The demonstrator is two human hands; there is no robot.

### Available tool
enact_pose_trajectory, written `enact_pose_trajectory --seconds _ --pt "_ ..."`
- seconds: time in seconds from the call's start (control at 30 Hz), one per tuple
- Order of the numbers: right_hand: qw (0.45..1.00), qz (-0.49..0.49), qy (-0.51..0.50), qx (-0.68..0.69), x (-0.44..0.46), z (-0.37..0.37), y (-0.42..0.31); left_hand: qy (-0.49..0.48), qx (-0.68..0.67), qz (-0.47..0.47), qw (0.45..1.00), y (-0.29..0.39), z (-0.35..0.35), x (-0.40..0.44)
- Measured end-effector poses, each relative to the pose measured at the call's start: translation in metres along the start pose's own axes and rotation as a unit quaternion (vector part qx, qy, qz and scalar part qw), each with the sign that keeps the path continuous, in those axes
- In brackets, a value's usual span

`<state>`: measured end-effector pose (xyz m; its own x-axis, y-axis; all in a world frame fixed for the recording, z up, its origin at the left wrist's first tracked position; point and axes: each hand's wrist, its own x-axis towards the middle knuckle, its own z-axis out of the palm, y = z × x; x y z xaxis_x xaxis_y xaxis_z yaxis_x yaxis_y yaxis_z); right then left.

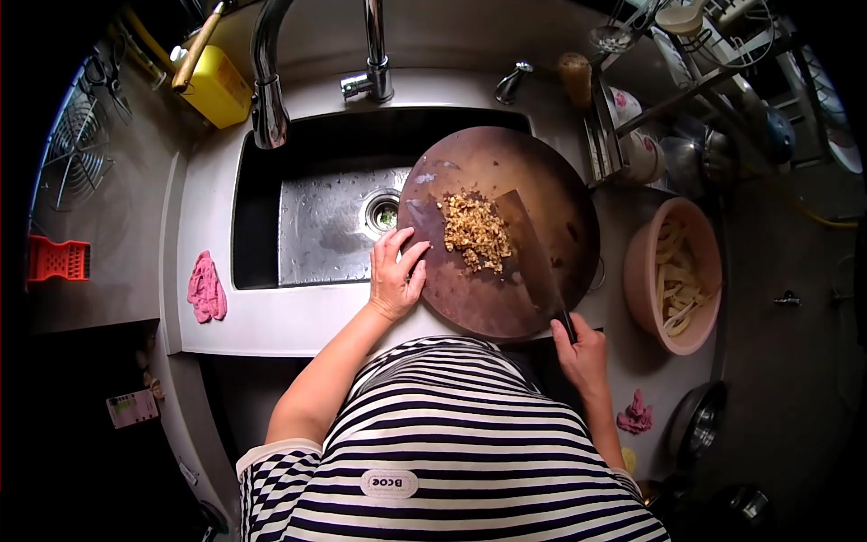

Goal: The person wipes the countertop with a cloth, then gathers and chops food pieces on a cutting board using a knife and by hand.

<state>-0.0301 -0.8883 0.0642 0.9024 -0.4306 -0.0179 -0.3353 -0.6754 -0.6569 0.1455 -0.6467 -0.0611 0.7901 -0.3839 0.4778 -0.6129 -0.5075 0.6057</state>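
A round dark chopping board (pixel 542 185) lies across the right side of a sink (pixel 330 217), its near rim close to the front edge of the bench (pixel 221 330); the rims of the sink probably bear its weight. Around its middle sits a loose heap of finely chopped golden-brown food (pixel 474 230), gathered well in from the edge, which likely helps keep crumbs from falling.

The left hand (pixel 395 278) rests at the board's left edge, its grip loose, fingers slightly apart and clamped on nothing, perhaps to steady the board. The right hand (pixel 583 354) has its grip closed around the handle of a cleaver (pixel 535 259), near the board's front right edge. The blade slants forward and left beside the food, seemingly so its broad side can border the heap; whether it presses on the board, I cannot tell. A pink basin (pixel 642 280) of pale pieces stands on the bench, right of the board.
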Motion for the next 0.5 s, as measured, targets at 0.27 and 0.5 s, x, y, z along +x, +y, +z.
enact_pose_trajectory --seconds 0.27,0.5 --pt "1.0 0.0 0.0 -0.016 0.0 -0.004 -0.005 -0.001 0.003 0.005 1.0 -0.001 0.001 0.0" --pt "0.999 0.007 -0.016 -0.037 0.004 0.006 0.011 0.001 0.004 0.006 1.0 -0.001 0.001 0.0"
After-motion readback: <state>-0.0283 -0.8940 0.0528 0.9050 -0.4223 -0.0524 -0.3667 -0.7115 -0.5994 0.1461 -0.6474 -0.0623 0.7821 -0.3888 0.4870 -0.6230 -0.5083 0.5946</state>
